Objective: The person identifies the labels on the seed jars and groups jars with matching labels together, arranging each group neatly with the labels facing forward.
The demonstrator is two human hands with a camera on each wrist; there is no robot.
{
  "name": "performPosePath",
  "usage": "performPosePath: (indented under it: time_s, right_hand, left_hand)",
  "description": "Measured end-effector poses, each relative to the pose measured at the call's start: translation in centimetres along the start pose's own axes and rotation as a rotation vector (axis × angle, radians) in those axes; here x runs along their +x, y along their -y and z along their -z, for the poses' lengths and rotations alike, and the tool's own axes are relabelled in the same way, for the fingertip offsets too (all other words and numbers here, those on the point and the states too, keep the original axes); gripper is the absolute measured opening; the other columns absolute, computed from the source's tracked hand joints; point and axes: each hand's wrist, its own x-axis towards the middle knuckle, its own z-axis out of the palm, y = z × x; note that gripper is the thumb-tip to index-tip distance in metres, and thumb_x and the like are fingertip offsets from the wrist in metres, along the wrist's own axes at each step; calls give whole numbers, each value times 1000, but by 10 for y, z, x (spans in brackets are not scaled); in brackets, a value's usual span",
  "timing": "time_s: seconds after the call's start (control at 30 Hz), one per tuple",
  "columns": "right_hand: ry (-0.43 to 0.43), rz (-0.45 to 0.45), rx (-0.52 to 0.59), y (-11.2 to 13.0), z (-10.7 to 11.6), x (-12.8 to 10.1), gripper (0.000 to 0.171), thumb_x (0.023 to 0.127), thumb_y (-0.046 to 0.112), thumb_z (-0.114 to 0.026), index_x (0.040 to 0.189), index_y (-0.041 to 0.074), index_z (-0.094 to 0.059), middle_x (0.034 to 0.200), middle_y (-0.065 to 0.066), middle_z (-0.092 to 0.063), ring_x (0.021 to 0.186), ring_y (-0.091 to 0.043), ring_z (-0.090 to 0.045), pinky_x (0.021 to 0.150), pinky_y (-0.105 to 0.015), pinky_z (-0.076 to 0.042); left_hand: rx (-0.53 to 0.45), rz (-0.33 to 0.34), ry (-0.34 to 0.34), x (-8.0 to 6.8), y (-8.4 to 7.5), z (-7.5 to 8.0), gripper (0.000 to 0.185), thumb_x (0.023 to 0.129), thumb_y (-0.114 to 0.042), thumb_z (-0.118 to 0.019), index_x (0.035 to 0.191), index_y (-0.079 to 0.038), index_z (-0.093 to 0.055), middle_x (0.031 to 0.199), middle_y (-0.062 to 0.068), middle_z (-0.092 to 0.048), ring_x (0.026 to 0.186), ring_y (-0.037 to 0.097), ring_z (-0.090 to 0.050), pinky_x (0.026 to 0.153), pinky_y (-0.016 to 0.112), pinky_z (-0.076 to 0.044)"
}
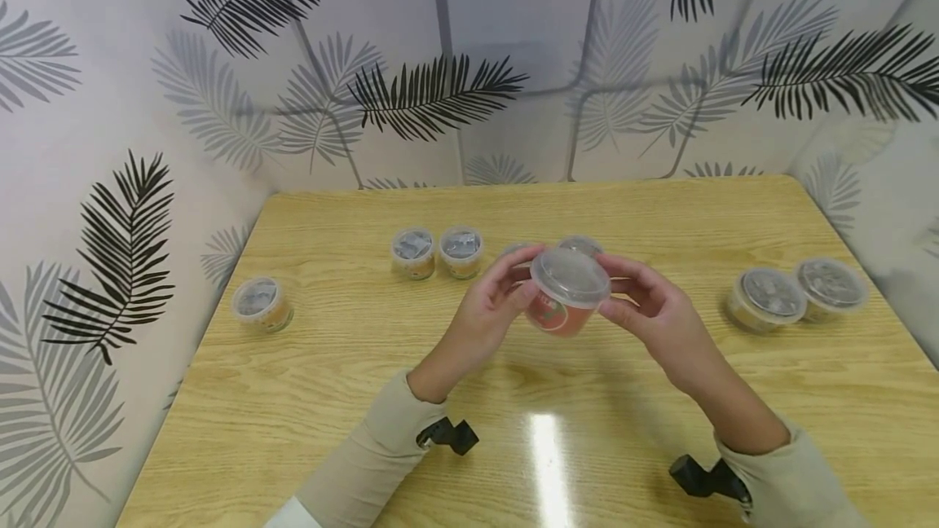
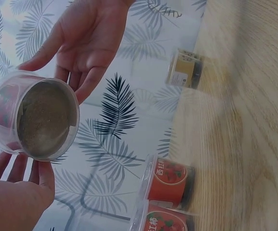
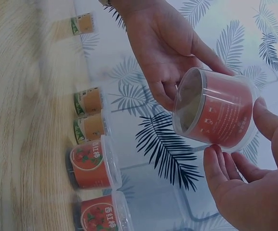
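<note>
Both hands hold one clear plastic tub [image 1: 566, 293] with a red label and a clear lid, tilted above the middle of the table. My left hand [image 1: 493, 306] grips its left side with thumb and fingers. On the other side, my right hand [image 1: 649, 304] holds it the same way. The left wrist view shows the tub [image 2: 35, 115] with brownish contents, the left hand [image 2: 13, 192] under it and the right hand [image 2: 83, 43] beyond. The right wrist view shows the tub [image 3: 216, 113] between the right hand's [image 3: 247, 187] thumb and fingers, with the left hand [image 3: 163, 48] behind.
On the wooden table [image 1: 469, 446] two red-labelled tubs [image 1: 579, 244] stand just behind the hands. Two yellow-labelled tubs [image 1: 413, 253] stand to the left of them and one [image 1: 260, 304] near the left edge. Two more [image 1: 766, 298] stand at the right. Leaf-patterned walls [image 1: 110, 104] enclose the table.
</note>
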Motion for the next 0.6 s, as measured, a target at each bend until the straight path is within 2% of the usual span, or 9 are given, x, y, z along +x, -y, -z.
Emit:
performPosePath:
  time_s: [0.13,0.3,0.43,0.6]
  right_hand:
    - [11,11,10,1,1,-2,46,92,-1,-55,135,0,-42,128,-8,-48,114,-16,-51,88,-24,-48]
    - [87,37,58,1,1,-4,54,92,-4,-52,142,-1,-33,135,-13,-41,117,-19,-49,91,-27,-46]
    - [122,12,45,0,0,-5,59,92,-3,-53,145,2,-27,137,-16,-36,118,-19,-48,91,-26,-46]
    - [119,-35,-39,-1,1,-6,66,91,1,-57,147,6,-24,144,-14,-29,125,-19,-40,92,-22,-44]
  left_hand:
    - [-11,-14,2,0,2,-1,49,95,-25,-54,137,-6,-41,132,9,-45,119,25,-45,99,39,-41]
    - [-39,9,28,2,6,-2,66,88,-37,-60,140,-3,-36,132,11,-42,119,23,-44,102,38,-37]
    - [-25,57,59,3,7,-5,68,90,-29,-60,142,0,-30,134,14,-40,119,21,-42,103,40,-34]
    - [91,145,125,3,0,-11,67,89,-13,-63,145,-5,-26,138,13,-38,122,19,-42,103,38,-34]
